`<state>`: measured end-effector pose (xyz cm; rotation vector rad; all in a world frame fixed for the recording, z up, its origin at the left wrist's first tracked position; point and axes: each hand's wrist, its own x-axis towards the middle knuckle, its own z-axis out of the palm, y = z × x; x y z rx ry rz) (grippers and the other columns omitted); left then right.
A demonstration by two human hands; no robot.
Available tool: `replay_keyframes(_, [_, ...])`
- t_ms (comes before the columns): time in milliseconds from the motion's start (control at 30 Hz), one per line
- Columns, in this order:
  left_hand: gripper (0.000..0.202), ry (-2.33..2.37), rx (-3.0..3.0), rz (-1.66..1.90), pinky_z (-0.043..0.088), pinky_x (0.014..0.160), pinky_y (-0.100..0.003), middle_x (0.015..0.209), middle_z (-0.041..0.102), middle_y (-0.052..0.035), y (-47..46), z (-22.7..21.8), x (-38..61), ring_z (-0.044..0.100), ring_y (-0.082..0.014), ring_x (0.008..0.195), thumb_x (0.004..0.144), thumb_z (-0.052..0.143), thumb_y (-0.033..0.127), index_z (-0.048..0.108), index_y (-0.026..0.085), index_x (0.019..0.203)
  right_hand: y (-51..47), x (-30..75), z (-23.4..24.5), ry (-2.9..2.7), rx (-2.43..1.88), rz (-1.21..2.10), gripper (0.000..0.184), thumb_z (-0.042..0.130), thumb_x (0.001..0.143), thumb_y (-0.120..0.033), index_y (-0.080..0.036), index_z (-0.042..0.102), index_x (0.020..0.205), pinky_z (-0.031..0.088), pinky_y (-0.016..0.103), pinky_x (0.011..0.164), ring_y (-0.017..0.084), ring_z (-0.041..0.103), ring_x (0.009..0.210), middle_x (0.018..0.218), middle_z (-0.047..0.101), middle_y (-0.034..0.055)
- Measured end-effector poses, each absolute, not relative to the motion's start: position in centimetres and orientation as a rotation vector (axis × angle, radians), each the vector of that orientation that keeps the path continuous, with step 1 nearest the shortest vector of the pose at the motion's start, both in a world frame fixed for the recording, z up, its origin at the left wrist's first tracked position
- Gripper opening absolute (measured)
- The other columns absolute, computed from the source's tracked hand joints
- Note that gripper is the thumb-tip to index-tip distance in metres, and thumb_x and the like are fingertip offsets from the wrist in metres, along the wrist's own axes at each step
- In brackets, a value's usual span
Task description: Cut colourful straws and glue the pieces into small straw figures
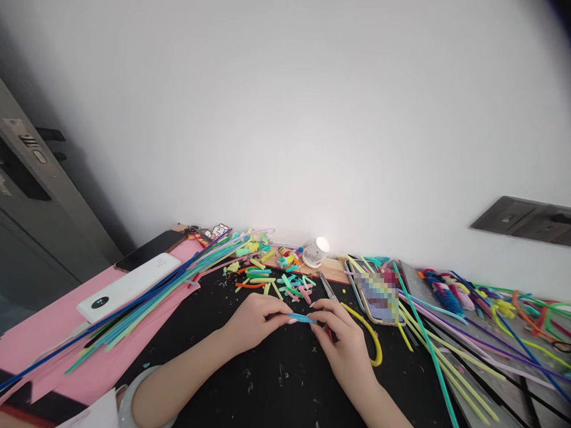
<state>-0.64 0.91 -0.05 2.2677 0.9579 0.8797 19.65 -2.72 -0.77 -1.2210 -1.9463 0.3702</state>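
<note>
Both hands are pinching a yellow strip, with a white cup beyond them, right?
Not quite: the strip is blue, not yellow, as the head view shows. The left hand and right hand do pinch it, with the cup beyond.

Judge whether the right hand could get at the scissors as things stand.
Probably yes: the scissors lie just beyond the right hand, with nothing seen lying over their visible part. But that hand is pinching the blue piece, so it would likely have to let go first.
</note>
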Motion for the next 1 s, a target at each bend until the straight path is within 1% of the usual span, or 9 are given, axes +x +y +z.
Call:
replay_keyframes(133, [0.015,0.937,2.291,0.900,0.043,0.062,-0.019,0.074,0.069,0.0005,1.02,-0.40,-0.70,0.060,-0.0113,0.064,0.084,0.054,0.023,0.069,0.019,0.084,-2.70,19.51,-0.51,-1.918,-1.226,0.427,0.014,0.051,0.080,-0.012,-0.019,0.063,0.082,0.050,0.027,0.061,0.021,0.059,0.084,0.099,0.057,0.0096])
replay_keyframes(200, [0.015,0.932,2.298,0.917,0.043,0.061,-0.019,0.073,0.069,0.0005,1.04,-0.49,-0.70,0.060,-0.0112,0.063,0.084,0.054,0.022,0.069,0.019,0.083,-2.73,19.43,-0.36,-1.908,-1.223,0.453,0.014,0.052,0.079,-0.012,-0.019,0.064,0.082,0.049,0.026,0.058,0.020,0.060,0.082,0.098,0.058,0.0089])
replay_keyframes(533, [0.014,0.927,2.314,0.964,0.042,0.058,-0.019,0.071,0.069,0.0003,0.92,-0.60,-0.62,0.059,-0.0106,0.060,0.083,0.056,0.020,0.069,0.018,0.081,-2.76,19.35,-0.22,-1.859,-1.242,0.542,0.011,0.054,0.078,-0.013,-0.019,0.063,0.080,0.047,0.025,0.055,0.014,0.057,0.064,0.098,0.058,0.0076])
replay_keyframes(733, [0.013,0.940,2.305,0.960,0.042,0.058,-0.020,0.072,0.069,-0.0004,0.93,-0.62,-0.59,0.059,-0.0110,0.061,0.082,0.056,0.020,0.069,0.017,0.081,-2.79,19.40,-0.33,-1.848,-1.244,0.552,0.012,0.053,0.079,-0.013,-0.018,0.063,0.078,0.045,0.025,0.055,0.013,0.055,0.062,0.099,0.057,0.0076])
replay_keyframes(1000, [0.014,0.967,2.309,0.966,0.037,0.051,-0.019,0.063,0.066,0.0003,0.66,-0.52,-0.51,0.053,-0.0093,0.053,0.081,0.057,0.022,0.070,0.017,0.078,-2.84,19.25,-0.28,-1.842,-1.233,0.521,0.012,0.053,0.078,-0.011,-0.018,0.062,0.076,0.045,0.025,0.054,0.012,0.054,0.058,0.096,0.058,0.0070])
